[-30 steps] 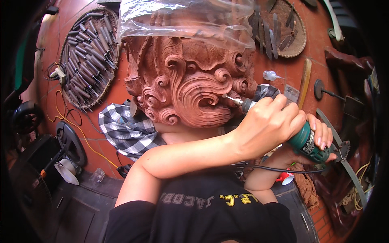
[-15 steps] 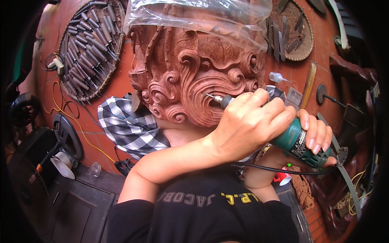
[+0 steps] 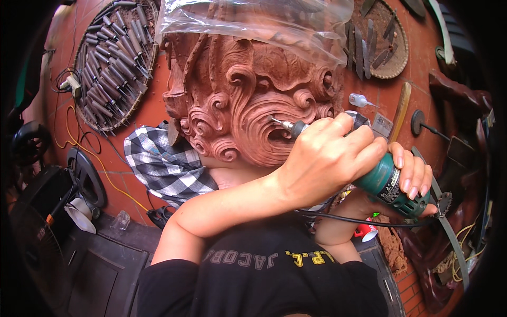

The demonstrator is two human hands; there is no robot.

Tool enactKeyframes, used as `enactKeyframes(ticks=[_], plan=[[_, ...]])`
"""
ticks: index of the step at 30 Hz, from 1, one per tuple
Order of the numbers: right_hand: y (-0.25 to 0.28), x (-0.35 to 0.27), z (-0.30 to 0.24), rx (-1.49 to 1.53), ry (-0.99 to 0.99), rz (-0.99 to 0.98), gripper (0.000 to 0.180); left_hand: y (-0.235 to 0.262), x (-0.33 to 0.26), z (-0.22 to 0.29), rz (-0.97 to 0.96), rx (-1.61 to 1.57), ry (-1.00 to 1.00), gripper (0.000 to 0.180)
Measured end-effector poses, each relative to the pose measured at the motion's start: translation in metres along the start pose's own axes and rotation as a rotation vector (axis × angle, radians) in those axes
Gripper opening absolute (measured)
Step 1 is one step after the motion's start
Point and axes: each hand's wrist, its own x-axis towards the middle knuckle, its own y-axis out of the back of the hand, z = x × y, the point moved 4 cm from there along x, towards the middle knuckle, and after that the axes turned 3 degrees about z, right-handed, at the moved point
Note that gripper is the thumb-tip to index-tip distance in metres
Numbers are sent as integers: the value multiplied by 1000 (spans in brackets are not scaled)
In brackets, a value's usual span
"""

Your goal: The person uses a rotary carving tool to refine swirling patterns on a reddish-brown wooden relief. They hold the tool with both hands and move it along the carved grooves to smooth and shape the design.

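Observation:
My left hand (image 3: pixel 327 161) wraps round the front of a green rotary grinder (image 3: pixel 376 177), its forearm crossing from the lower left. My right hand (image 3: pixel 413 177) grips the rear of the tool's body, fingers curled over the top and much of the palm hidden behind it. The thin metal bit (image 3: pixel 276 121) points left and meets, or nearly meets, the flowing grooves of a reddish-brown wood carving (image 3: pixel 264 105) with scrolls and curls. A dark hollow lies just below the bit. A black cord (image 3: pixel 359 217) runs under my left wrist from the grinder.
Clear plastic sheeting (image 3: pixel 253 24) covers the carving's far part. A basket (image 3: pixel 79 103) of several chisels stands far left, another basket (image 3: pixel 404 50) with flat blades far right. Nearby lie a small bottle (image 3: pixel 360 100), a wooden stick (image 3: pixel 402 111) and a red-and-white cup (image 3: pixel 367 231).
The whole scene sits slightly further left in the picture, carving and baskets included. Both hands keep their hold on the grinder, and its bit stays around the same grooves.

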Motion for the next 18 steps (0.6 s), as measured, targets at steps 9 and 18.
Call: enactKeyframes(ticks=[9,18], plan=[[7,-3,-15,-10,65,52,39,-15,3,6,-35,-17,-41,29],[10,0,-16,-8,49,25,40,-14,4,6,-50,-32,-24,29]])
